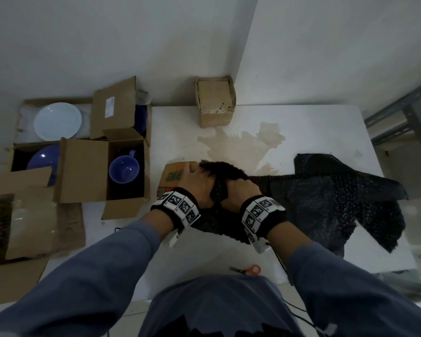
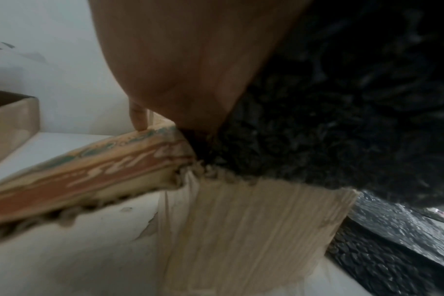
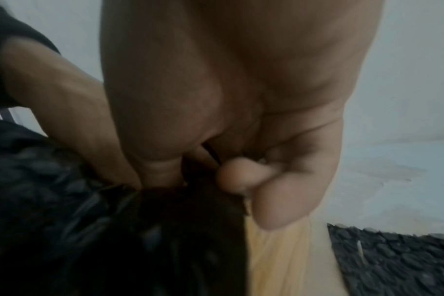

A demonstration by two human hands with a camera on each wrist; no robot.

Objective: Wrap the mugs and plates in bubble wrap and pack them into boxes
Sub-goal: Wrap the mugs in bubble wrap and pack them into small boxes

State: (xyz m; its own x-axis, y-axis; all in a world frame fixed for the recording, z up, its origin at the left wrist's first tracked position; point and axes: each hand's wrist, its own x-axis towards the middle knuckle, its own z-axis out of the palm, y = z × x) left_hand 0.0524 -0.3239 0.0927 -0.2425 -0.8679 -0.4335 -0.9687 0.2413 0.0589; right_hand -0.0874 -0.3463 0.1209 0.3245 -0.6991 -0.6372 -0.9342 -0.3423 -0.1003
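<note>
At far left I see a white plate and a blue plate lying in open cartons, then a blue mug upright in the open brown box beside them. My left hand rests on the printed cardboard box, fingers spread over its top edge and the bundle. Just beside it, my right hand is clenched on black bubble wrap, bunching it over that box; whatever it covers is hidden. The wrap trails right across the white table. A closed small carton stands behind. Orange-handled scissors lie at the near edge.
</note>
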